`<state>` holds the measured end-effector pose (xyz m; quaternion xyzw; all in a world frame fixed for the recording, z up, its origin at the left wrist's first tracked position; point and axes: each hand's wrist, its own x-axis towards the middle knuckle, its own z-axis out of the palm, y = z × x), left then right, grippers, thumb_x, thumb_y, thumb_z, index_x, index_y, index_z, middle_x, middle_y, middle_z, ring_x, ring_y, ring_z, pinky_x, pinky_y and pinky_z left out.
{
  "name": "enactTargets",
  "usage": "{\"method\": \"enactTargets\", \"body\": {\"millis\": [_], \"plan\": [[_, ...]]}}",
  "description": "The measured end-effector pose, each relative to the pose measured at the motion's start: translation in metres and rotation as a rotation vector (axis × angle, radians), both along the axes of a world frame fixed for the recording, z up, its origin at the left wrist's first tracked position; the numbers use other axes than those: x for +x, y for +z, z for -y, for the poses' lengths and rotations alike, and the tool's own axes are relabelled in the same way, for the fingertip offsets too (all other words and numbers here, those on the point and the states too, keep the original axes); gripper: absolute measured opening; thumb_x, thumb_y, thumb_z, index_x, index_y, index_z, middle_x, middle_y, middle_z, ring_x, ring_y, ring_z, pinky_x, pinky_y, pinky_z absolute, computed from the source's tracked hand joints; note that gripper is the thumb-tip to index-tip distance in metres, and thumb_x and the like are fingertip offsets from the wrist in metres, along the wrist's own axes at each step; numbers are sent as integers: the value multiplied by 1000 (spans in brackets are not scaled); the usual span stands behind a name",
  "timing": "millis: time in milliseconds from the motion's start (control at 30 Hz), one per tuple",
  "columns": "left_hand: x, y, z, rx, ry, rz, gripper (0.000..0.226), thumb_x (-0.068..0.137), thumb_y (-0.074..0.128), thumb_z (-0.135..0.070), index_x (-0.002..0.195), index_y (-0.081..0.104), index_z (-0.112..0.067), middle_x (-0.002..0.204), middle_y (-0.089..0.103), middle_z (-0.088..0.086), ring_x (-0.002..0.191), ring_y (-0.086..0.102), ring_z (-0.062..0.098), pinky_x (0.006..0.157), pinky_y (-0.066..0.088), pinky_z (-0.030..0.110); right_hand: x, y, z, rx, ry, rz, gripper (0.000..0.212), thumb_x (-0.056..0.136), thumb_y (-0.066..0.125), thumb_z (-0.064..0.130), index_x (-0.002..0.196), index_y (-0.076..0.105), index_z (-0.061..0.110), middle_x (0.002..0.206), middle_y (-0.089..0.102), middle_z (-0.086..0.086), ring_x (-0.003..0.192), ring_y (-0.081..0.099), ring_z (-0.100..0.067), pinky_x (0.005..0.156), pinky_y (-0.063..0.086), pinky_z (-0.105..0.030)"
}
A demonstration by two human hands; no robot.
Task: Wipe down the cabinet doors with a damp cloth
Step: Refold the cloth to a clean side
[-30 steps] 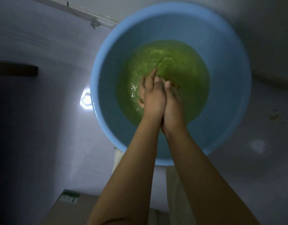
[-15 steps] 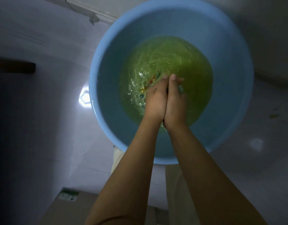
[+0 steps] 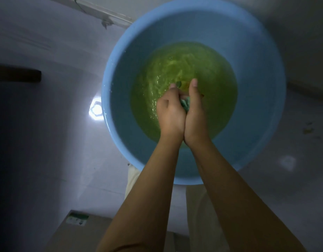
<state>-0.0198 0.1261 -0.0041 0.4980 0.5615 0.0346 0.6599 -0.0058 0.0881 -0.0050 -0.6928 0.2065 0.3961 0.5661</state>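
Both hands are down in the blue basin (image 3: 120,124), pressed side by side over the greenish water (image 3: 175,73). The left hand (image 3: 172,113) curls its fingers in around the cloth (image 3: 186,104), and the right hand (image 3: 195,115) closes on it from the other side, thumb up at the top. Only a small teal fold of cloth peeks out between the palms, right at the water's surface. The basin sits on a pale floor (image 3: 48,142), with a cardboard box (image 3: 80,231) near the lower left.
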Motion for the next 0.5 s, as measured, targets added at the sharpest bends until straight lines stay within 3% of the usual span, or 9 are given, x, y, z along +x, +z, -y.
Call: {"method": "enactTargets", "body": {"millis": [167,367,500], "plan": [[-2,0,2,52,19,15,51,102,39,-22,53,47,-12,44,46,-9,46,43,4,52,37,22,-1,-2,1,51,-10,-2,59,103,37,32,55,71,30,65,69,10,75,65,-4,78,46,-29],[-4,0,0,130,-37,66,52,102,37,-17,51,47,-15,43,44,-9,46,41,5,51,34,23,-1,0,2,15,-34,47,50,102,40,26,58,65,23,60,66,10,68,63,-3,71,45,-28],[-2,0,-2,169,-71,69,52,99,39,-8,49,46,-16,41,43,-10,45,39,2,49,31,20,-1,-3,2,35,-48,35,57,101,40,28,51,67,26,57,64,10,66,62,-4,70,44,-28]]}}
